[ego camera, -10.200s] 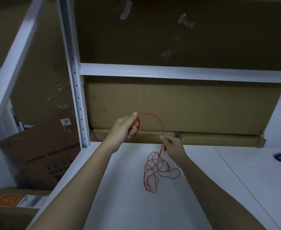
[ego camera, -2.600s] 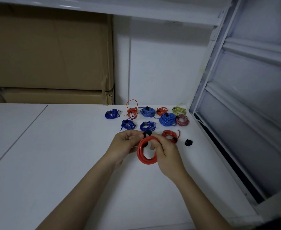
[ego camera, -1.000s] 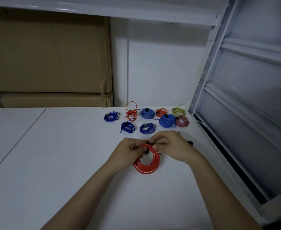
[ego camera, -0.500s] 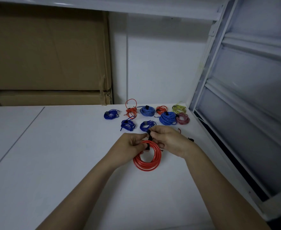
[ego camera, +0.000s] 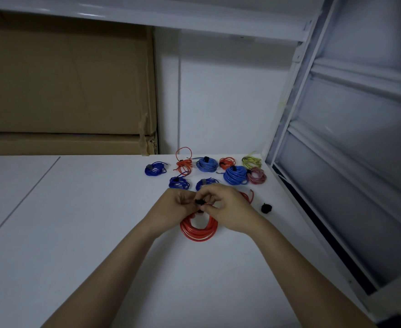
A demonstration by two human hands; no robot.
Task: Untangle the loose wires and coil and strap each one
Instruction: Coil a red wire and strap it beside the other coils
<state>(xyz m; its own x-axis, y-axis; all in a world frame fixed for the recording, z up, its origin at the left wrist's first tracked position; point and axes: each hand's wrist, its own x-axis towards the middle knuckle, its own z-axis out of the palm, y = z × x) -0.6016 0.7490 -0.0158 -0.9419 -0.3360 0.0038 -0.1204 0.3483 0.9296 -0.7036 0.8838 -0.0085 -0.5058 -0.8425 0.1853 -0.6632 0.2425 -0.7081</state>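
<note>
Red wire coil point(ego camera: 199, 229) hangs directly below both hands; left hand point(ego camera: 176, 204) and right hand point(ego camera: 230, 209) pinch its black strap point(ego camera: 200, 201).

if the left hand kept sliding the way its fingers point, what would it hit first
Most likely the right hand: the left hand points right at it across the black strap, though depth is hard to judge.

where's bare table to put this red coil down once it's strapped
Widest bare patch: the white table left of the left hand, up to the cardboard boxes. Crowded: beyond the hands, where strapped coils cluster, and right of the right hand, near the black strap.
</note>
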